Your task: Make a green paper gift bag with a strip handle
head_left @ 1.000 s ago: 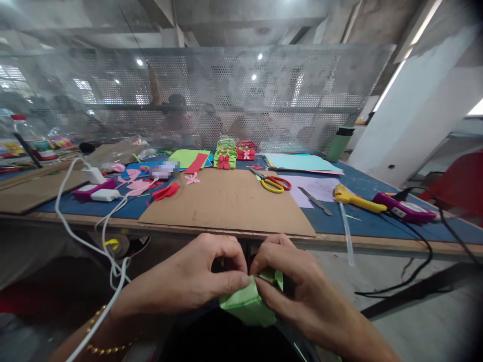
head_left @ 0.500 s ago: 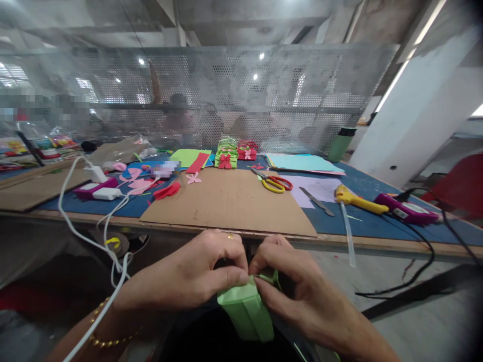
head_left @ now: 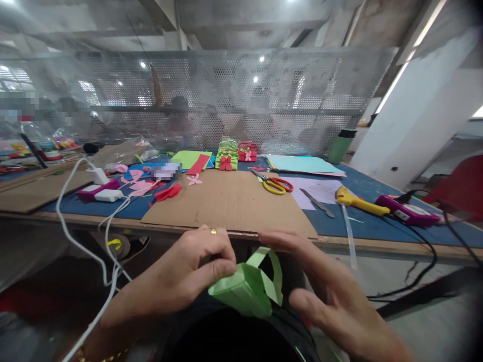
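My left hand pinches a small green paper basket with a looped handle, holding it over my lap in front of the table edge. A gold ring shows on one of its fingers. My right hand has come off the basket and hovers just right of it, fingers spread and empty. Behind both hands a brown cardboard sheet lies on the blue table top.
On the table lie yellow-and-red scissors, a knife, a yellow glue gun, a purple glue gun, finished paper baskets, coloured paper sheets, pink and red cut-outs and white cables. A perforated metal screen stands behind, with people beyond it.
My right hand let go of the green basket and opened, moving right. The left hand kept its grip and tilted the basket, so its handle loop now stands free.
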Tool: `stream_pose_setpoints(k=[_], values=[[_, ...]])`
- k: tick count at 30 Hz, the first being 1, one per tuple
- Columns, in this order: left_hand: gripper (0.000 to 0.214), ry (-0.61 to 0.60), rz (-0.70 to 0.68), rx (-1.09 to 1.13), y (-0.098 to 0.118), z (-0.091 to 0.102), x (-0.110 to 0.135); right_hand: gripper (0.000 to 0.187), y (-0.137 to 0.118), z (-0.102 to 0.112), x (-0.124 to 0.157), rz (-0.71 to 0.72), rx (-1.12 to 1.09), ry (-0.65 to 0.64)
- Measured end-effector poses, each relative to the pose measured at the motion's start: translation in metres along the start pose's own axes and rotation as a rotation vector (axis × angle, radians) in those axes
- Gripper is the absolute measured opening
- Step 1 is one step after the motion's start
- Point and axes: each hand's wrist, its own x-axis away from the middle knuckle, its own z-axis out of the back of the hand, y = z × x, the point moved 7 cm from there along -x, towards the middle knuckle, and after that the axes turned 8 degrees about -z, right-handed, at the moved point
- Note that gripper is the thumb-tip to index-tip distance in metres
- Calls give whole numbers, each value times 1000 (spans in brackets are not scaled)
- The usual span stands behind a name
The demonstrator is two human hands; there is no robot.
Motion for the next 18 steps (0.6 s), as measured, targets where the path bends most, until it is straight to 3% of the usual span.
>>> stream_pose_setpoints(k=[3, 6, 9, 12, 14, 18], values=[[23, 81, 28, 100, -13, -1, 7, 45, 22, -8, 4, -93, -28, 10], [25, 159, 87, 169, -27, -5, 11, 50, 35, -19, 4, -155, -81, 13], [26, 230, 181, 211, -44, -11, 16, 50, 31, -15, 3, -83, -20, 163], [28, 275, 256, 270, -56, -18, 22, 25, 20, -8, 4, 34, 115, 309], [29, 299, 289, 301, -62, -22, 26, 14, 15, -9, 5, 76, 186, 314], [27, 326, 308, 293, -63, -28, 29, 18, 15, -21, 1, 83, 283, 253]])
